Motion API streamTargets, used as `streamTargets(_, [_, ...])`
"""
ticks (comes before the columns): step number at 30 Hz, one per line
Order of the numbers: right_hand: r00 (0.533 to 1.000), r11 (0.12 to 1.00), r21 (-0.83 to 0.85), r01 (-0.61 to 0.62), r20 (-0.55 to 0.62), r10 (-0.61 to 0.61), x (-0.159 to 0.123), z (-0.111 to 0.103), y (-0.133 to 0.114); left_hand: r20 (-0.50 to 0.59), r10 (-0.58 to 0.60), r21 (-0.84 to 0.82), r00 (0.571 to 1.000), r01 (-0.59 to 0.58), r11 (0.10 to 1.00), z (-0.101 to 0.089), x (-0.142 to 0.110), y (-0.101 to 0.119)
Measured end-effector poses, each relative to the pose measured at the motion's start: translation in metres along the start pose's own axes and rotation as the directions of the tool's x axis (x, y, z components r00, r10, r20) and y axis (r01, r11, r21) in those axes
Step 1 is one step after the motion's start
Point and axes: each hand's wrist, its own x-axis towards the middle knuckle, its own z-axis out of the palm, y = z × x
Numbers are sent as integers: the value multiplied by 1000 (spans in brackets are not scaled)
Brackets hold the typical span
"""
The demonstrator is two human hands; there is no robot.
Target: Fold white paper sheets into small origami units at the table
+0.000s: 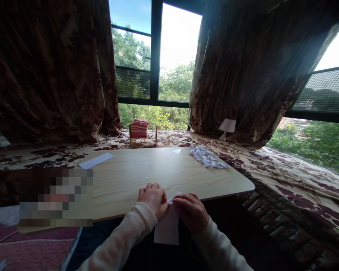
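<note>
A white paper strip (pixel 166 228) hangs down at the near edge of the table, its upper end folded over. My left hand (pixel 153 199) pinches the fold from the left, with its fingers curled and its wrist over the table edge. From the right, my right hand (pixel 191 210) grips the same upper end between thumb and fingers. A thin white flap sticks up between the two hands. The fingertips partly hide the fold itself.
On the pale wooden table (pixel 135 169) lie a stack of white paper strips (pixel 96 160), a pile of folded paper pieces (pixel 205 156) and a small white scrap (pixel 176 151). Behind stand a rack with folded red-and-white cloths (pixel 139 128) and a small lamp (pixel 227 126). A blurred patch covers the table's left end.
</note>
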Motion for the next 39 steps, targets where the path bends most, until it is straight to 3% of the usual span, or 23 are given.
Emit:
streamTargets(7, [980, 977, -183, -109, 145, 136, 21, -5, 11, -97, 26, -88, 995, -35, 995, 5, -8, 2])
streamTargets(12, [959, 987, 37, -155, 248, 141, 40, -17, 3, -132, 31, -231, 991, -61, 971, -5, -17, 2])
streamTargets(17, [965, 970, 208, -122, 255, 67, 70, -24, -27, -126, 39, -411, 991, -88, 907, -30, -34, -7])
streamTargets(21, [978, 941, 324, -95, 206, 28, 91, -31, -28, -159, 28, -539, 987, -110, 835, -49, -51, -12])
streamTargets(23, [986, 923, 353, -156, 111, 124, 97, -39, -20, -166, -59, -643, 984, -62, 764, -51, -56, -15])
streamTargets(24, [977, 918, 341, -203, 15, 211, 99, -43, -16, -139, -136, -730, 981, -9, 683, -51, -58, -17])
streamTargets(26, [930, 877, 359, -320, -57, 363, 98, -48, -16, -43, -304, -895, 952, 98, 435, -47, -58, -19])
streamTargets(27, [926, 861, 387, -330, -45, 375, 95, -48, -20, -4, -361, -941, 933, 118, 317, -45, -58, -20])
streamTargets(29, [936, 820, 464, -335, 66, 345, 88, -44, -34, 7, -416, -979, 909, 91, 183, -41, -56, -18])
streamTargets(35, [824, 585, 593, -553, 287, 489, 74, -21, -67, -16, -466, -994, 885, 36, 104, -39, -56, -10])
streamTargets(39, [819, 573, 596, -562, 308, 483, 75, -20, -66, 12, -415, -994, 910, 56, 94, -40, -57, -9])
